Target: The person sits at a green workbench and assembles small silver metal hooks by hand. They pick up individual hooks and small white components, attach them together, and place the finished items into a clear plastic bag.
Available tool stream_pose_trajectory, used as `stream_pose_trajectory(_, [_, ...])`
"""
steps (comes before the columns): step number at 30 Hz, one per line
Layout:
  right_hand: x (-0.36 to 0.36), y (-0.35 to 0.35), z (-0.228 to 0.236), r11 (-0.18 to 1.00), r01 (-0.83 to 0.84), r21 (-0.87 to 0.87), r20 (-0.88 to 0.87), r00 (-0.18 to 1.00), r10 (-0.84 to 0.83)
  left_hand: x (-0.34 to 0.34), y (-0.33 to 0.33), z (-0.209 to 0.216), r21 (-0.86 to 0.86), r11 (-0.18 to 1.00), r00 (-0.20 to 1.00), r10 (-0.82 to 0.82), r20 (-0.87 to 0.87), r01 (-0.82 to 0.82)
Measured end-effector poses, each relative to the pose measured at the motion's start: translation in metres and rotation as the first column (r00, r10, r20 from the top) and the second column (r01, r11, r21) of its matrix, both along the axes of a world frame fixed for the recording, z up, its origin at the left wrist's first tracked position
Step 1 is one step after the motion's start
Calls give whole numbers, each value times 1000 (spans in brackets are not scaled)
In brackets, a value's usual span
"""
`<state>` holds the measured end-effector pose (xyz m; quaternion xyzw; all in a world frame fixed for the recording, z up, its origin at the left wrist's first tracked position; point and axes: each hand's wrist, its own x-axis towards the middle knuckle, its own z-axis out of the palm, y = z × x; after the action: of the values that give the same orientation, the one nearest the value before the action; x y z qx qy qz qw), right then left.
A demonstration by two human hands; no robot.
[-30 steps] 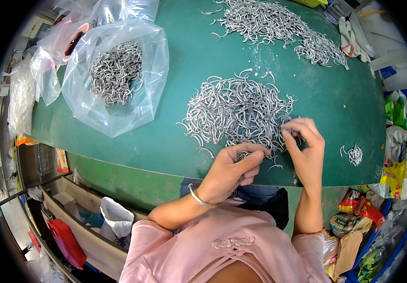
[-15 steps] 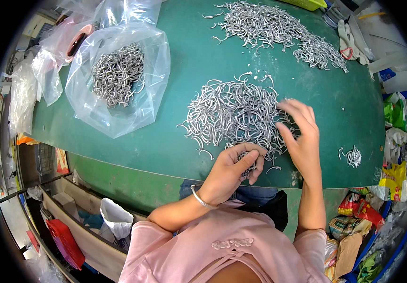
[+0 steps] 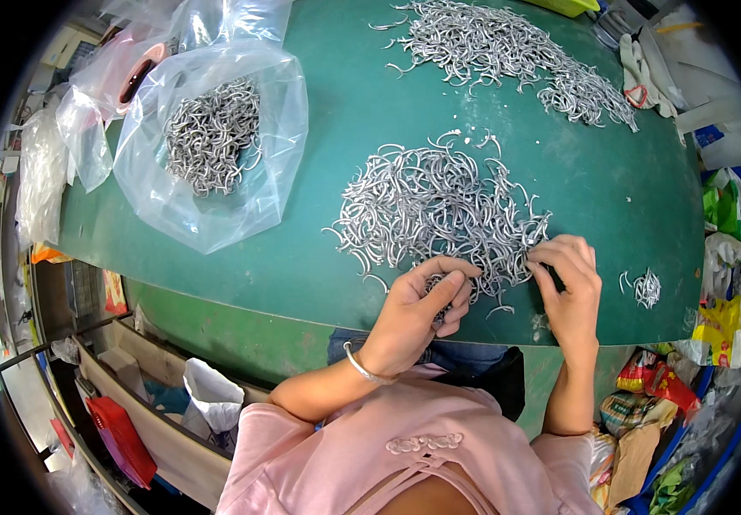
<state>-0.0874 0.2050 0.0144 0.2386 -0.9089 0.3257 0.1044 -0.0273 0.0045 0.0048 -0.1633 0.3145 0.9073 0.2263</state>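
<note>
The left hand [image 3: 422, 305] was curled around a small bunch of grey metal hooks at the near edge of the middle hook pile [image 3: 435, 210] on the green table [image 3: 327, 129]. The right hand [image 3: 570, 287] pinched at the pile's right fringe, seemingly gripping a hook. A clear plastic bag [image 3: 207, 146] of hooks lay far left; colourful packets [image 3: 718, 322] were crowded below the right rim.

Bright, even overhead light; soft shadows; sharp centre; fisheye bending (black vignette) at edges, perhaps slight blur.
</note>
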Motion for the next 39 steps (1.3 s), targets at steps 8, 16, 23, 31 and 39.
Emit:
stream_pose_trajectory(8, [25,-7,0,780,298,-550,417,907,-53,-2,12,11,-114,992,997,-65,-35,60])
stream_pose_trajectory(16, [30,-26,2,814,136,-565,376,920,107,1,18,0,-21,1000,1000,13,-24,-13])
stream_pose_trajectory(23, [-6,-27,-12,982,187,10,-46,981,-186,-1,22,7,-121,989,995,80,-64,-88])
stream_pose_trajectory(31, [-6,-31,-13,986,152,70,-168,976,-139,0,10,4,7,999,999,-37,-3,37])
stream_pose_trajectory(39, [9,-11,-18,800,321,-506,352,924,-148,-1,12,4,0,996,996,-91,20,91])
